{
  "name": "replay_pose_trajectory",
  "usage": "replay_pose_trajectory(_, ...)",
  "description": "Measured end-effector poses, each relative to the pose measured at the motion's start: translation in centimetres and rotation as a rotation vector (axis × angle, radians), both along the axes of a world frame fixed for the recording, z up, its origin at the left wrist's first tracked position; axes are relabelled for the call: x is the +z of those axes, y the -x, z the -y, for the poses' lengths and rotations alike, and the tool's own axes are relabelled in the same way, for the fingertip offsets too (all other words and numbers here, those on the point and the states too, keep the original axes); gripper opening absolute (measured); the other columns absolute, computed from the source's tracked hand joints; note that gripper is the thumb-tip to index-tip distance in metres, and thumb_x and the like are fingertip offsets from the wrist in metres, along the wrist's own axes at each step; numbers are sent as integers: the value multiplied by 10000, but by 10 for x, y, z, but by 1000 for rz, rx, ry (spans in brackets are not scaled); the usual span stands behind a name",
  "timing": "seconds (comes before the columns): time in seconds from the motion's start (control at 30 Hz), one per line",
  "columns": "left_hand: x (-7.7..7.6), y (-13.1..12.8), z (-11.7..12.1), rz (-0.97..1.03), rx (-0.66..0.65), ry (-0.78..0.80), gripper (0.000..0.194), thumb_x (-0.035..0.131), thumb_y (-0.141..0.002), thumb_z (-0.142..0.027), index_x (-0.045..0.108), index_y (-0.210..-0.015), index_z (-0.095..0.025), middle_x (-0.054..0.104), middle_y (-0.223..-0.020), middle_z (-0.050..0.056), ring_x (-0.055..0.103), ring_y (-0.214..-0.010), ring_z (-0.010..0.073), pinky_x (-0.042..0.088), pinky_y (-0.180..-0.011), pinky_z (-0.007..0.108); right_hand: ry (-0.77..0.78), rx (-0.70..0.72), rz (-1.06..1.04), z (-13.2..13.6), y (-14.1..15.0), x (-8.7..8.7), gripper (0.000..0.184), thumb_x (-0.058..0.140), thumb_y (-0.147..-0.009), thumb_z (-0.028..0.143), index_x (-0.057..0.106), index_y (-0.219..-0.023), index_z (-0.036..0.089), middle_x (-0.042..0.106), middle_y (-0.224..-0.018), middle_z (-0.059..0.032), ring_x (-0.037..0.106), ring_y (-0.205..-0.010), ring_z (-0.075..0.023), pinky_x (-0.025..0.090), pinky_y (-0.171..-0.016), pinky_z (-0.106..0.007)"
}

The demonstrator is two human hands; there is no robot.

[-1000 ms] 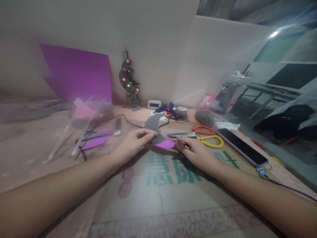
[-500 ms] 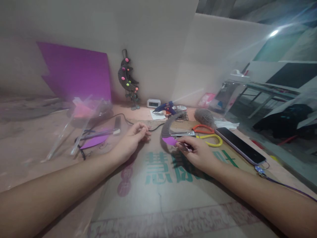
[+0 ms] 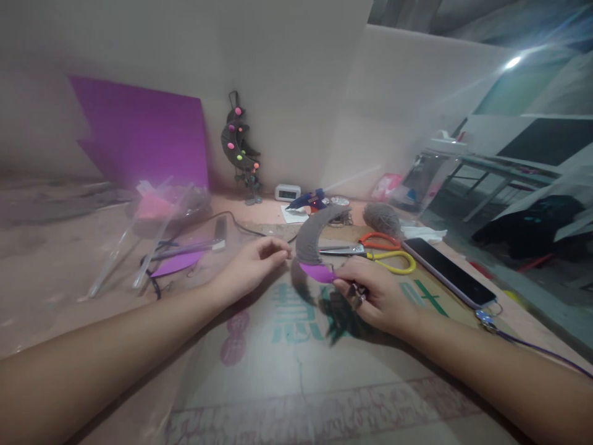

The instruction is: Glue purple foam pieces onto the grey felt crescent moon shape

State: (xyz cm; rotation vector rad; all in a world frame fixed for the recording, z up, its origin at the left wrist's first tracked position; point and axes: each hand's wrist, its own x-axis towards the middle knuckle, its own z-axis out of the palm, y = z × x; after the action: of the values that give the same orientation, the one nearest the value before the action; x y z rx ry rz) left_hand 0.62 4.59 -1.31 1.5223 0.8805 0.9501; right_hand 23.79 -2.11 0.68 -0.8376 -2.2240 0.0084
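Note:
My right hand [image 3: 377, 296] pinches the purple lower tip of a crescent-shaped piece [image 3: 311, 238], most of it wrapped in grey yarn, and holds it up off the cardboard sheet [image 3: 296, 364]. My left hand [image 3: 252, 262] rests on the sheet just left of the crescent, fingers curled loosely together; whether it touches the crescent or holds anything is unclear. A finished dark crescent with coloured pompoms [image 3: 238, 145] leans on the wall behind.
Scissors with orange and yellow handles [image 3: 380, 250], a phone [image 3: 451, 272], a ball of grey yarn [image 3: 382, 217], a blue glue gun [image 3: 308, 201] and a small clock [image 3: 287, 193] lie around. A purple sheet [image 3: 143, 133] stands at the left, clear plastic packets [image 3: 152, 216] before it.
My left hand let go of the crescent. My right hand lifted it by the purple tip and turned it upright, drawing it slightly toward me.

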Motion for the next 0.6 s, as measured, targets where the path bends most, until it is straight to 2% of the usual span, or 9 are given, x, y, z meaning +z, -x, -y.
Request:
replay_pose_trajectory(0.17, 0, -1, 1, 137, -107, 98, 494, 433, -864, -590, 648, -846, -145, 652, -799, 60, 589, -744, 175, 460, -727, 293, 70, -10, 97, 0, 5, 1, 145, 491, -878, 177, 615, -801, 171, 626, -657, -29, 532, -608, -133, 400, -615, -252)
replay_pose_trajectory(0.27, 1, 0, 1, 56, -62, 36, 354, 589, -814, -512, 641, -824, -161, 643, -774, 25, 582, -730, 159, 448, -697, 263, 146, -9, 127, -3, 6, -1, 136, 494, -863, 163, 623, -818, 175, 657, -693, -34, 555, -628, -140, 409, -632, -256)
replay_pose_trajectory(0.33, 3, 1, 1, 46, -72, 27, 289, 636, -798, -456, 645, -842, -171, 652, -792, 14, 587, -752, 158, 448, -714, 260, 199, -20, 118, -3, 5, -2, 163, 477, -881, 181, 624, -813, 175, 667, -711, -39, 575, -648, -144, 422, -647, -258)
replay_pose_trajectory(0.5, 3, 2, 1, 49, -132, 25, 271, 601, -829, -431, 656, -874, -170, 662, -835, 27, 592, -793, 174, 449, -756, 284, 333, -193, -54, 0, 10, 1, 223, 457, -929, 271, 655, -880, 182, 704, -827, -54, 629, -733, -154, 469, -668, -257)
replay_pose_trajectory(0.6, 2, 3, 1, 35, -153, 2, 266, 580, -846, -428, 652, -880, -174, 647, -811, 21, 579, -761, 168, 445, -740, 279, 467, -211, -108, 1, 17, 1, 208, 523, -888, 271, 673, -1015, 202, 715, -901, -44, 633, -723, -147, 481, -637, -250)
